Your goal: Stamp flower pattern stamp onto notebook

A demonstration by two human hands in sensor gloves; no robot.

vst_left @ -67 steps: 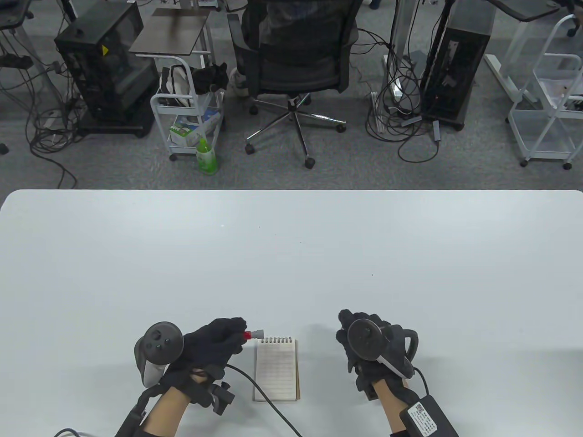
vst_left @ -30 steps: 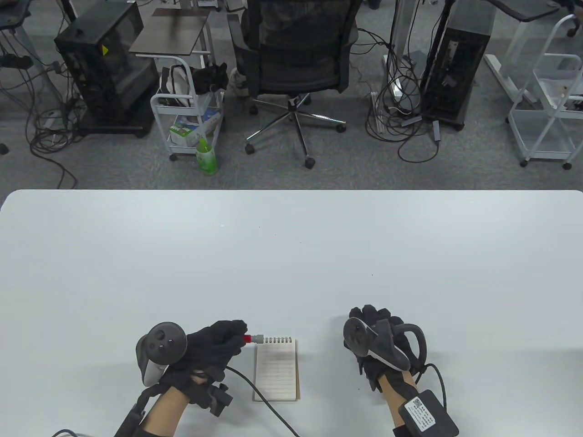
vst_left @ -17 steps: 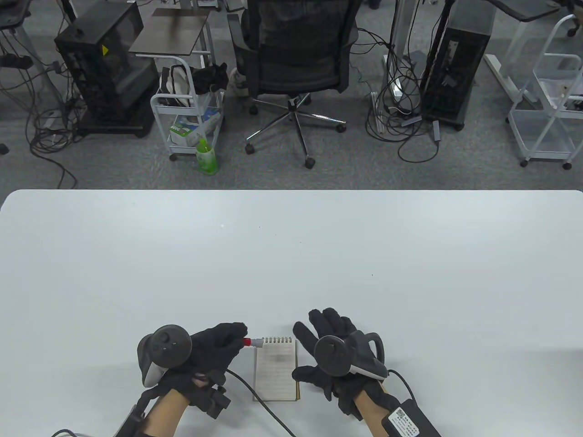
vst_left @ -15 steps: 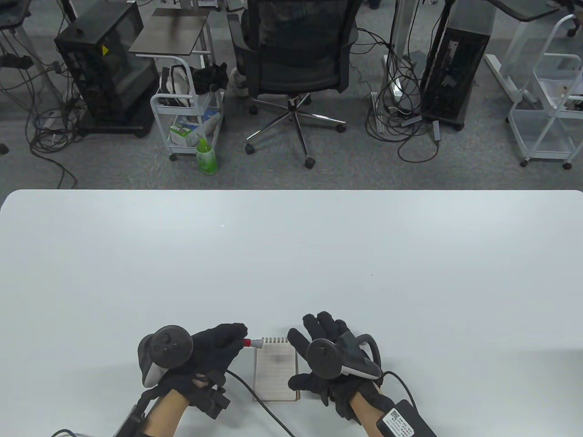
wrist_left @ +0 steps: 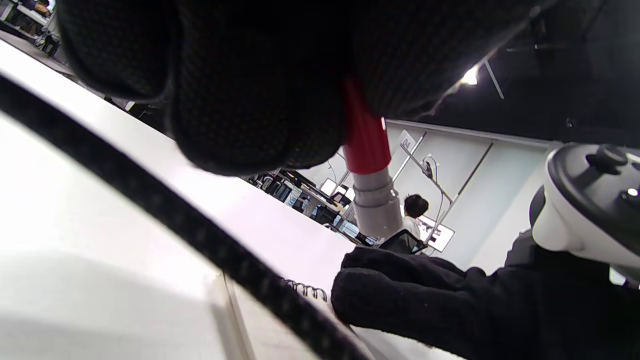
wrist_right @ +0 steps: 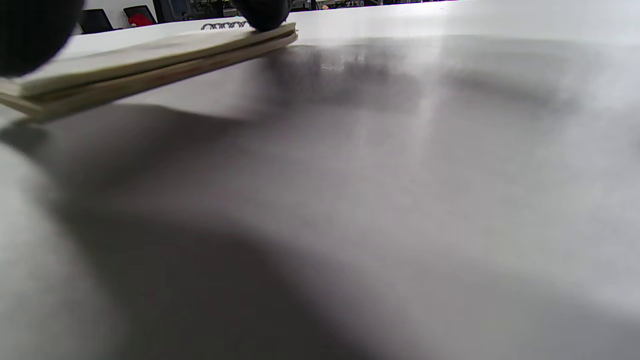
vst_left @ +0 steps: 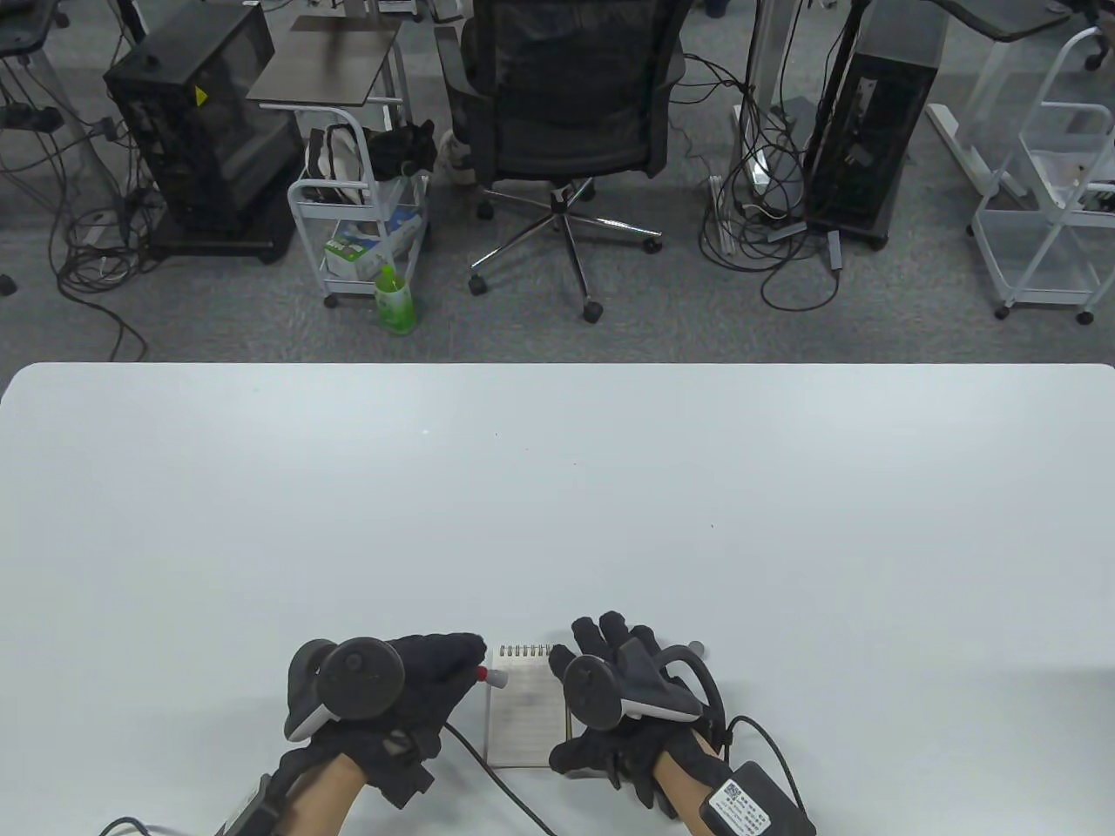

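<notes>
White table (vst_left: 557, 488) bears spiral-bound lined notebook (vst_left: 525, 714); stamp (wrist_left: 369, 170) red and grey.

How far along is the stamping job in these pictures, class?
Done: the notebook lies open, and the right hand rests on its right edge. In hand: the left hand grips the stamp, its tip above the page's top left corner. Left: pressing it down; no print is visible.
</notes>
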